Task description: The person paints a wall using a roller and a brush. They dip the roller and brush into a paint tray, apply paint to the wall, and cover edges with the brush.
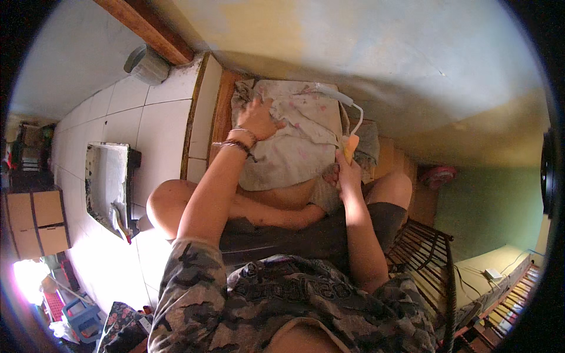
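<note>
My left hand [258, 119] lies with its fingers apart on the upper left part of a pale cloth [291, 154] with pinkish spots, spread in front of my crossed legs. At the cloth's right edge, my right hand [348, 174] is closed on a yellow-orange handle [351, 148]. A white cord [362, 117] runs up from that handle to a pale piece [337, 95] near the cloth's top right corner; what this piece is, I cannot tell. A darker crumpled cloth [367, 143] lies to the right of the handle.
To the left, a paint tray [108, 181] with a brush [118, 220] stands on white floor tiles [161, 128]. A grey bucket [148, 66] is near the wall. A metal rack [426, 251] is close to my right elbow. A wall [397, 66] rises beyond the cloth.
</note>
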`<act>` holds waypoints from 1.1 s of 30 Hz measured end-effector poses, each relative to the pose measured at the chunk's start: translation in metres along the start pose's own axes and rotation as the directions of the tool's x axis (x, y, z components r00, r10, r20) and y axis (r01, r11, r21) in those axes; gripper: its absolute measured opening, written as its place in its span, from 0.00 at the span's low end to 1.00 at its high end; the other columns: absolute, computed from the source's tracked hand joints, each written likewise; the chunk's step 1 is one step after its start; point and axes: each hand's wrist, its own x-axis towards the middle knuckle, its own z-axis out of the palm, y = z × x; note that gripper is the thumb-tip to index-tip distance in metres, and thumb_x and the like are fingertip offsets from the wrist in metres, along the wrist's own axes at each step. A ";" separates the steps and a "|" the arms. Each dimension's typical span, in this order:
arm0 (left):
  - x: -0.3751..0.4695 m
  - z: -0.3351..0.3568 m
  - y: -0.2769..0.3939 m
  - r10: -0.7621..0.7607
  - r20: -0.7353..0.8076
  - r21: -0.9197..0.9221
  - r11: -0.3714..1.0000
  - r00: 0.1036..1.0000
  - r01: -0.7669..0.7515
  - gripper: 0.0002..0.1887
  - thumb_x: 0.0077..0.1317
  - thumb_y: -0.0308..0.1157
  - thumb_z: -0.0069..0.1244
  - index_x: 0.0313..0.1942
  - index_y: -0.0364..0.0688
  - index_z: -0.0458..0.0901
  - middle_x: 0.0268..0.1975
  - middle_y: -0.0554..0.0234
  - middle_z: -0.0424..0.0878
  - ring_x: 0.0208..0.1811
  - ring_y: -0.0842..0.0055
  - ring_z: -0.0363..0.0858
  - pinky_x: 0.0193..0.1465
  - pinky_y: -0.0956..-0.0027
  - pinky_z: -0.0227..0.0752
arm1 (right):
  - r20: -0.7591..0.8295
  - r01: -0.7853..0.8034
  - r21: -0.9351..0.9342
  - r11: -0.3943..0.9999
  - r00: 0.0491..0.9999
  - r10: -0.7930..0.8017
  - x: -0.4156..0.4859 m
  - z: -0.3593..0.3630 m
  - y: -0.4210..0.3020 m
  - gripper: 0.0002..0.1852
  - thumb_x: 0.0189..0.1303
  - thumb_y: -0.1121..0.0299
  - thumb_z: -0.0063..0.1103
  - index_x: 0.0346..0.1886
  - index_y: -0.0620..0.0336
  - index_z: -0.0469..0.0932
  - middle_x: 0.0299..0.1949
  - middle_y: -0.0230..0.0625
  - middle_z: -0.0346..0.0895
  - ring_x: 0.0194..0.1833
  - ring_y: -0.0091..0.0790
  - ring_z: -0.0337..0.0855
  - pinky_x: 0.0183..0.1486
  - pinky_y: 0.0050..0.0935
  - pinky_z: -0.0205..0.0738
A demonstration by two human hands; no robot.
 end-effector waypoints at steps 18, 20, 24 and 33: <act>0.079 0.136 -0.066 0.125 -0.433 0.052 0.992 0.892 -0.114 0.46 0.67 0.70 0.34 0.77 0.53 0.48 0.79 0.49 0.40 0.79 0.47 0.35 0.79 0.43 0.21 | 0.047 -0.159 -0.246 0.956 0.983 0.176 -0.003 0.085 -0.028 0.19 0.68 0.48 0.58 0.40 0.55 0.72 0.22 0.25 0.65 0.20 0.22 0.67 0.19 0.25 0.60; 0.081 0.135 -0.060 0.111 -0.437 -0.007 0.992 0.892 -0.127 0.45 0.66 0.68 0.38 0.76 0.52 0.50 0.79 0.46 0.41 0.79 0.46 0.35 0.79 0.42 0.22 | 0.076 -0.124 -0.329 0.936 0.985 0.157 0.018 0.097 -0.027 0.19 0.68 0.48 0.58 0.40 0.55 0.72 0.23 0.25 0.65 0.20 0.22 0.67 0.19 0.25 0.60; 0.076 0.139 -0.058 0.116 -0.489 -0.075 0.982 0.865 -0.174 0.45 0.65 0.65 0.44 0.75 0.49 0.56 0.78 0.42 0.43 0.79 0.43 0.35 0.78 0.40 0.25 | 0.128 -0.093 -0.302 0.949 0.982 0.137 0.040 0.127 -0.025 0.19 0.68 0.48 0.57 0.39 0.55 0.71 0.24 0.25 0.66 0.20 0.22 0.66 0.19 0.25 0.61; 0.068 0.144 -0.054 0.092 -0.507 -0.121 0.977 0.857 -0.177 0.43 0.64 0.62 0.46 0.73 0.47 0.59 0.77 0.40 0.46 0.78 0.41 0.35 0.77 0.37 0.27 | 0.137 -0.076 -0.290 0.954 0.983 0.120 0.065 0.141 -0.011 0.19 0.67 0.48 0.57 0.35 0.55 0.71 0.23 0.25 0.66 0.19 0.22 0.66 0.17 0.26 0.61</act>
